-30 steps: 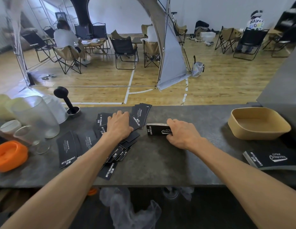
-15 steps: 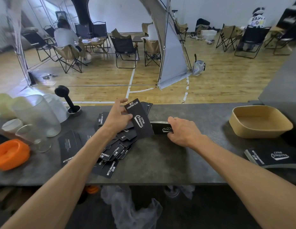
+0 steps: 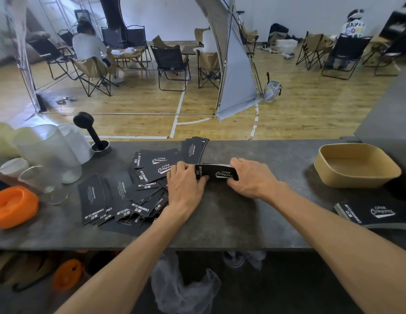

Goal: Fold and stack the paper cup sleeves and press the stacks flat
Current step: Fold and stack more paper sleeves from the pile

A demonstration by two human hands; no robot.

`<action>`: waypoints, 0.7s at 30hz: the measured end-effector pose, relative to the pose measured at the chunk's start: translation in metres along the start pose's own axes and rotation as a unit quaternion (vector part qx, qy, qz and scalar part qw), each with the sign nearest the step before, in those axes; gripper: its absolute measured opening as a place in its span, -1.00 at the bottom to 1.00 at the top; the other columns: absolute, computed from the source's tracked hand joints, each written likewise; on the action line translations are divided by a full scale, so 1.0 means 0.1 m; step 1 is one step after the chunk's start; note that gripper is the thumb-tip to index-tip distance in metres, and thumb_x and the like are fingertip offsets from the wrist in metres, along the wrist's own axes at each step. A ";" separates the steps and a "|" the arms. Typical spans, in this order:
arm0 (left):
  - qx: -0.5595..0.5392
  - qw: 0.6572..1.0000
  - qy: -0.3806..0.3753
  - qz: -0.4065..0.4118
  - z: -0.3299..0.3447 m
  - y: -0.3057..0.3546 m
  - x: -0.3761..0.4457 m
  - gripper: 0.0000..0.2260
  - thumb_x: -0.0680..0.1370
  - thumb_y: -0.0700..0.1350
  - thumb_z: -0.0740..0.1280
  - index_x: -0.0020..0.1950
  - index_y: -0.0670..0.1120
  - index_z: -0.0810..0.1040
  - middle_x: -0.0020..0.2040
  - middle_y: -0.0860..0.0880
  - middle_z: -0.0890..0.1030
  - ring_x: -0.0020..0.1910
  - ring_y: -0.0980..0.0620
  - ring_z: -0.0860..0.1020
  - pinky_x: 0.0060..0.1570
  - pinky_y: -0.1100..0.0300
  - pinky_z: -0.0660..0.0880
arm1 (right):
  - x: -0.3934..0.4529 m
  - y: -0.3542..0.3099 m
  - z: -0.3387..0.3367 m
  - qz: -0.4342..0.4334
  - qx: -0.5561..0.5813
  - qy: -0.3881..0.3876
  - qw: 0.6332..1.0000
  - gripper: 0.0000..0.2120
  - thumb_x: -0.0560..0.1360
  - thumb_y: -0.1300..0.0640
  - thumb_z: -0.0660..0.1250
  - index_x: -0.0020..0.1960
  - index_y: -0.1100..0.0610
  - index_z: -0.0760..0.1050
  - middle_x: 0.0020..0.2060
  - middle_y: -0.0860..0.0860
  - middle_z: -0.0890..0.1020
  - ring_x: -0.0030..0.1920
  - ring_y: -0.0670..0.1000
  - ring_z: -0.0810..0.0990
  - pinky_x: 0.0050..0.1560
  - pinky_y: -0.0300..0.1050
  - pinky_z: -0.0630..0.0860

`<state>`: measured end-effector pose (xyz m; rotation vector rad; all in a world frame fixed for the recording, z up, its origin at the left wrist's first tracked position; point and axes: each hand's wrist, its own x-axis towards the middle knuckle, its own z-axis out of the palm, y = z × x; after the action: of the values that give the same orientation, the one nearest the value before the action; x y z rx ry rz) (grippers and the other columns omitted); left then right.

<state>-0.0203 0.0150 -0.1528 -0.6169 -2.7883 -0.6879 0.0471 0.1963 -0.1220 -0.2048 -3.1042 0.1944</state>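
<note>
A small stack of black folded cup sleeves (image 3: 216,173) with white lettering lies mid-counter. My left hand (image 3: 186,186) grips its left end, thumb on the front face. My right hand (image 3: 249,177) grips its right end, fingers curled over the top. Left of the hands, several loose flat black sleeves (image 3: 129,189) are strewn in a heap on the dark counter (image 3: 220,223). Another finished stack of sleeves (image 3: 374,213) lies at the right near the front edge.
A tan paper tray (image 3: 356,165) sits at the right back. At the left stand frosted plastic cups (image 3: 50,152), a glass (image 3: 38,180), an orange object (image 3: 12,206) and a black tamper (image 3: 93,132). Beyond the counter are folding chairs and seated people.
My left hand lifted one sleeve from the heap, carried it right and set it on the stack under my right hand. Both hands now hold the stack's ends.
</note>
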 end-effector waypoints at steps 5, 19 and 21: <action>-0.145 0.982 -0.114 0.039 0.00 0.24 -0.07 -0.38 0.61 -0.16 0.24 0.59 0.04 0.02 0.37 -0.11 0.36 0.26 -0.15 0.44 0.21 -0.02 0.37 | -0.01 -0.01 -0.02 0.002 -0.011 -0.011 1.000 -0.75 0.53 -0.14 0.21 0.03 0.02 0.27 0.02 0.00 0.55 0.03 0.10 0.56 -0.04 0.03 0.50; -0.097 0.993 -0.033 0.067 0.03 0.38 -0.15 -0.71 0.53 -0.30 0.23 0.22 -0.06 0.39 0.12 -0.06 0.39 -0.14 -0.19 0.53 -0.21 0.02 0.39 | -0.08 -0.04 -0.10 0.011 -0.023 0.013 1.000 -0.78 0.53 -0.09 0.24 0.04 0.03 0.34 -0.02 -0.03 0.56 -0.06 0.06 0.55 -0.09 0.00 0.48; -0.077 0.992 -0.041 0.089 0.09 0.40 -0.18 -0.64 0.51 -0.30 0.24 0.28 -0.06 0.36 0.09 -0.08 0.37 -0.10 -0.17 0.50 -0.21 0.03 0.41 | -0.14 -0.02 -0.04 0.011 -0.029 0.014 0.999 -0.77 0.53 -0.08 0.24 0.05 0.04 0.34 0.00 -0.01 0.56 -0.02 0.08 0.57 -0.10 0.00 0.47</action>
<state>0.0124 0.0453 -0.1503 -0.9312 -2.7259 -0.8628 0.0608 0.1932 -0.1183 -0.2420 -3.0836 0.1023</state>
